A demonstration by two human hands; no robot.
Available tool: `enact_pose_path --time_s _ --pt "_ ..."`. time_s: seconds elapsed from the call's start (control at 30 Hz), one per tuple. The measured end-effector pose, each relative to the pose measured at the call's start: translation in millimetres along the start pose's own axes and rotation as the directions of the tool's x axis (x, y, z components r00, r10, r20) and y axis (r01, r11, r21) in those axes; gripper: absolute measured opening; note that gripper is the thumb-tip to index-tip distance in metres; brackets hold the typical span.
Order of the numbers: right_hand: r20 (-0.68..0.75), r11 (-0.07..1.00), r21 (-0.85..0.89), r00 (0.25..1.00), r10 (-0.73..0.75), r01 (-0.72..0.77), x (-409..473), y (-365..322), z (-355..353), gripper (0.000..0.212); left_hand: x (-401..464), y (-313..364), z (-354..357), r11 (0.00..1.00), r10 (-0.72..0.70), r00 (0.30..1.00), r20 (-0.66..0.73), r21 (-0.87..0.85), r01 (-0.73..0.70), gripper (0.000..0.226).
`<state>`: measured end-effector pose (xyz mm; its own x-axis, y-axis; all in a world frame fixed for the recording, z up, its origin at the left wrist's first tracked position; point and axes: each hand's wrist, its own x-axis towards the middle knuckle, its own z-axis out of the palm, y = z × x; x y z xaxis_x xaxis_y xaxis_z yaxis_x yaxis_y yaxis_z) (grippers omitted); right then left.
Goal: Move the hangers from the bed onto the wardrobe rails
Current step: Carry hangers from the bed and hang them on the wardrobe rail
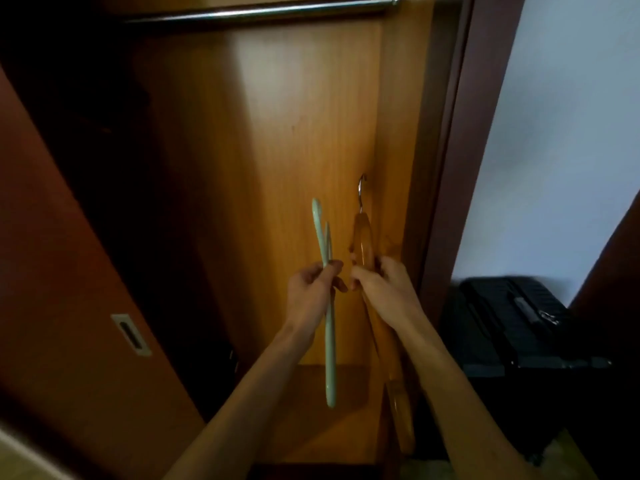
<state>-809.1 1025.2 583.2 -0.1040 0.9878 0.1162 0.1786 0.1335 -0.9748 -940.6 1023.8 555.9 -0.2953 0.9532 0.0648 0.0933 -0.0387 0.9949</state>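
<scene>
A pale green plastic hanger stands edge-on in front of the open wardrobe, and my left hand grips it near its neck. Just to its right, my right hand holds a wooden hanger with a metal hook pointing up. Both hangers are upright, about a hand's width apart. The metal wardrobe rail runs across the top of the view, well above both hooks, with nothing hanging on the stretch I can see.
The wardrobe's wooden back panel is behind the hangers. A sliding door with a recessed handle is at the left. A black suitcase stands by the white wall at the right.
</scene>
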Motion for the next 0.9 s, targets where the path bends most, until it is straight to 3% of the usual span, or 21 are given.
enact_pose_path --time_s 0.17,0.43,0.67,0.9 --pt "-0.141 0.992 -0.079 0.983 -0.113 0.103 71.2 -57.1 4.1 0.025 79.6 60.0 -2.2 0.989 0.147 0.988 0.036 0.003 -0.148 0.034" --pt "-0.279 0.962 -0.249 0.942 -0.187 0.117 184.5 -151.3 -8.1 0.026 204.4 154.4 13.1 0.948 0.316 0.938 0.142 -0.092 -0.306 0.031" --pt "-0.395 0.957 -0.277 0.898 -0.195 0.086 245.6 -210.5 -22.3 0.024 278.8 225.4 32.3 0.932 0.355 0.918 0.177 -0.146 -0.332 0.032" --pt "-0.416 0.966 -0.256 0.899 -0.136 0.028 281.1 -236.1 -24.4 0.019 321.9 261.4 48.5 0.915 0.387 0.884 0.264 -0.226 -0.333 0.024"
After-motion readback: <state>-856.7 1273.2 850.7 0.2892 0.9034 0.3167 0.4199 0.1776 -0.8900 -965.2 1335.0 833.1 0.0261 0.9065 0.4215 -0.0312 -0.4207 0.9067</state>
